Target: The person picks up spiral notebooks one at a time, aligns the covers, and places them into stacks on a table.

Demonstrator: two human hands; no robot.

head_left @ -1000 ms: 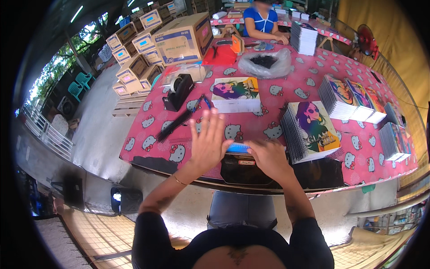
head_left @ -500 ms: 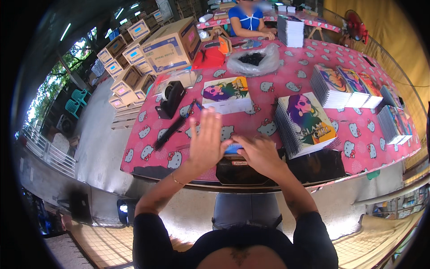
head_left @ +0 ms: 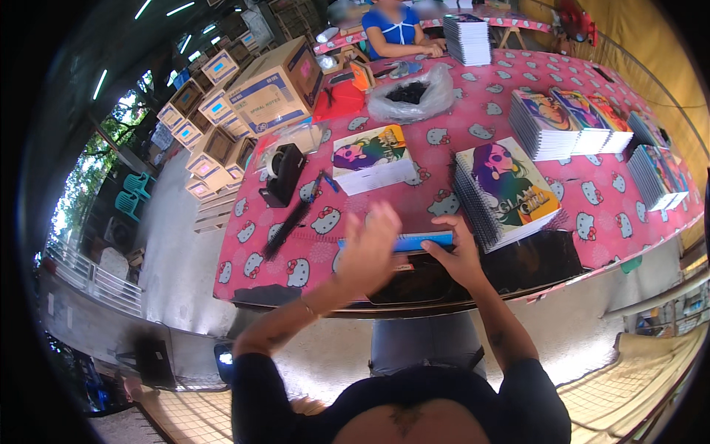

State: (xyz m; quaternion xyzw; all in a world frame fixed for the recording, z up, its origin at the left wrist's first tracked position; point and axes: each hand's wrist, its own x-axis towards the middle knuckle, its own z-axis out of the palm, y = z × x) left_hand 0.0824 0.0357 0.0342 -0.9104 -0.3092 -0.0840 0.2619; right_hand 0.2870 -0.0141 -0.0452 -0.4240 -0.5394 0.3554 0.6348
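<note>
A long blue strip point(head_left: 425, 241), its kind unclear, lies at the table's near edge in front of me. My right hand point(head_left: 460, 255) holds its right end, thumb on the near side and forefinger on the far side. Over the strip's left part, my left hand point(head_left: 367, 250) is raised with fingers stretched out, smeared by motion. A stack of spiral notebooks point(head_left: 506, 189) with a colourful cover stands right of my hands. Beyond them lies another stack with the same cover point(head_left: 372, 152), white page edges toward me. A bundle of black spiral coils point(head_left: 287, 228) lies to the left.
A black tape dispenser point(head_left: 283, 174), a blue pen point(head_left: 330, 182) and a plastic bag point(head_left: 412, 96) of black pieces lie on the pink patterned tablecloth. More notebook stacks point(head_left: 584, 133) stand at right. Cardboard boxes point(head_left: 270, 89) are piled left. A person point(head_left: 392, 33) sits across the table.
My left hand has shifted right and turned from flat to blurred. My right hand has moved right to the strip's end, uncovering more of the blue strip. The whole view has shifted slightly.
</note>
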